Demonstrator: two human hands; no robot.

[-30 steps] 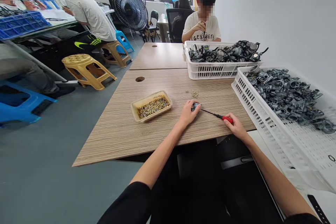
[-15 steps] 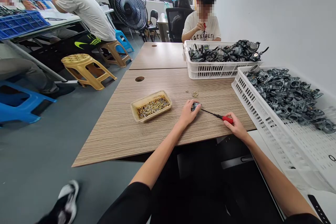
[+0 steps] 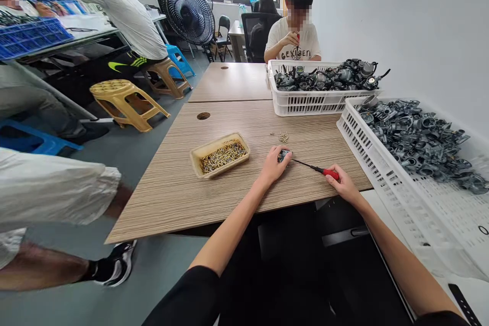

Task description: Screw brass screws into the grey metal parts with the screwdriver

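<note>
My left hand [image 3: 273, 164] rests on the wooden table [image 3: 229, 183] with its fingers closed round a small grey metal part [image 3: 284, 155]. My right hand [image 3: 342, 182] grips the red handle of a thin screwdriver [image 3: 314, 167], whose tip reaches the part. A tan tray [image 3: 198, 155] full of small brass screws sits just left of my left hand. A few loose screws [image 3: 283, 136] lie on the table beyond the part.
A white crate [image 3: 367, 158] of grey metal parts stands at my right, another white crate [image 3: 305, 104] behind it. A person sits working at the far table end. Someone in white shorts walks past at the left. Yellow and blue stools, fans and other workers fill the left side.
My hands, the part and the screwdriver have stayed put. A person has walked into view at the lower left, from a shoe at the frame's bottom edge to legs beside the table.
</note>
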